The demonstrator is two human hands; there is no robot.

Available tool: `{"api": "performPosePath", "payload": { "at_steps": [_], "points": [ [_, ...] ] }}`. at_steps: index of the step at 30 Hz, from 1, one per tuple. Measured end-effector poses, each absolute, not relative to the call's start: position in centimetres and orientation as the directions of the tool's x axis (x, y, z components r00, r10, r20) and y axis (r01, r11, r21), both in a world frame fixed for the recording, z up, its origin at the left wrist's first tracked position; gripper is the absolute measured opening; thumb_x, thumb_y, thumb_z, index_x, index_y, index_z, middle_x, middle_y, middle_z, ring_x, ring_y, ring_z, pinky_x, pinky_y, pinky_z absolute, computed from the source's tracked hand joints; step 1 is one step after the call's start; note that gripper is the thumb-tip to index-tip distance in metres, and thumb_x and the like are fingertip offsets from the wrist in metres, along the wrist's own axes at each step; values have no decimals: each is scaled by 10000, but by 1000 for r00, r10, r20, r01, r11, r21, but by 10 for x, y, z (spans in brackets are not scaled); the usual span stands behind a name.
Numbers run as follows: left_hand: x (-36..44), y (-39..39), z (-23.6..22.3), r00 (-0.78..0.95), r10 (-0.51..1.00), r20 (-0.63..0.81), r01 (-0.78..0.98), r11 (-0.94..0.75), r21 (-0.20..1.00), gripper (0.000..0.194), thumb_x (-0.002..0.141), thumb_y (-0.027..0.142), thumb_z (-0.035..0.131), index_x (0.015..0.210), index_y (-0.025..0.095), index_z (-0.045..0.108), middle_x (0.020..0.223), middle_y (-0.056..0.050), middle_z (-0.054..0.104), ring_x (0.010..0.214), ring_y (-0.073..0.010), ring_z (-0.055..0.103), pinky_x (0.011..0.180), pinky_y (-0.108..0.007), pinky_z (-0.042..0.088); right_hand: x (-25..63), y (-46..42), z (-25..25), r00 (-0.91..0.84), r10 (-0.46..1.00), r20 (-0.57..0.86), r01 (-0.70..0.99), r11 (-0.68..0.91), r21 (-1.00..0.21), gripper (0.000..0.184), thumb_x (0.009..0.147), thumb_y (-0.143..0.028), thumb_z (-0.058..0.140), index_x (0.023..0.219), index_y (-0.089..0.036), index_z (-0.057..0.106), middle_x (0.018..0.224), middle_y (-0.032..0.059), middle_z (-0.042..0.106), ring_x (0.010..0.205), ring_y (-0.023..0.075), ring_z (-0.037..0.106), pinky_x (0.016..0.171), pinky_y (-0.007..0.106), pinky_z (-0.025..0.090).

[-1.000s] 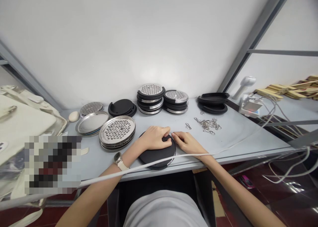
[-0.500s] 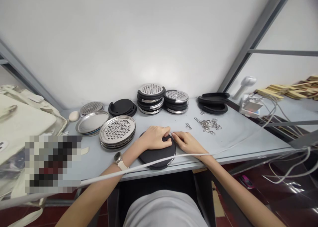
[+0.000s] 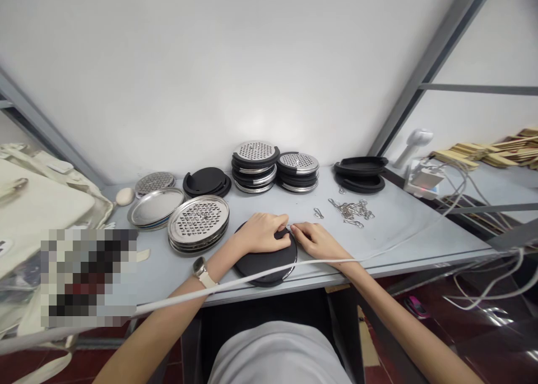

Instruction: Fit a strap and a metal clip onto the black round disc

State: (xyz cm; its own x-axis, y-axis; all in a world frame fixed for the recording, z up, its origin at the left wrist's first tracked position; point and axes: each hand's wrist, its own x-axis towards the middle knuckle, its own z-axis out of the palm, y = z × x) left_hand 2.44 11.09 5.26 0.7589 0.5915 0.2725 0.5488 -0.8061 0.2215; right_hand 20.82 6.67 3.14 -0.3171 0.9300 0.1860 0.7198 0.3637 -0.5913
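Note:
A round black disc [image 3: 264, 260] with a metal rim lies on the grey table [image 3: 395, 227] near its front edge. My left hand [image 3: 263, 232] rests curled on the disc's far edge, fingers pressed down on it. My right hand [image 3: 317, 239] meets it from the right, its fingertips pinched on a small metal clip [image 3: 288, 227] at the disc's rim. A watch sits on my left wrist. A white cable [image 3: 252, 279] runs across both forearms.
Perforated steel trays [image 3: 198, 218] and plain steel plates [image 3: 154, 206] stack at the left. Black discs [image 3: 207, 181], two stacks with perforated tops [image 3: 255, 165], more black lids [image 3: 360, 172] and loose metal clips [image 3: 352, 209] lie behind. A cream bag [image 3: 37, 199] sits far left, cables at right.

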Motion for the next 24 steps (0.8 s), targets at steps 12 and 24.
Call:
{"api": "performPosePath", "payload": {
  "at_steps": [12, 24],
  "points": [
    [24, 110, 56, 790, 556, 260, 515, -831, 210, 115, 807, 305, 489, 742, 214, 462, 643, 34, 549, 553, -128, 471, 529, -255, 253, 208, 67, 33, -332, 927, 172, 749, 371, -549, 380, 931, -299, 325, 670, -159, 561, 643, 38, 623, 563, 130, 514, 576, 246, 327],
    [24, 110, 57, 801, 542, 255, 504, -840, 200, 98, 814, 284, 497, 752, 210, 480, 648, 34, 546, 554, -124, 473, 522, -258, 248, 207, 66, 34, -324, 928, 181, 739, 368, -564, 389, 933, -302, 322, 682, -155, 580, 658, 45, 637, 575, 138, 526, 583, 247, 340]
  ]
}}
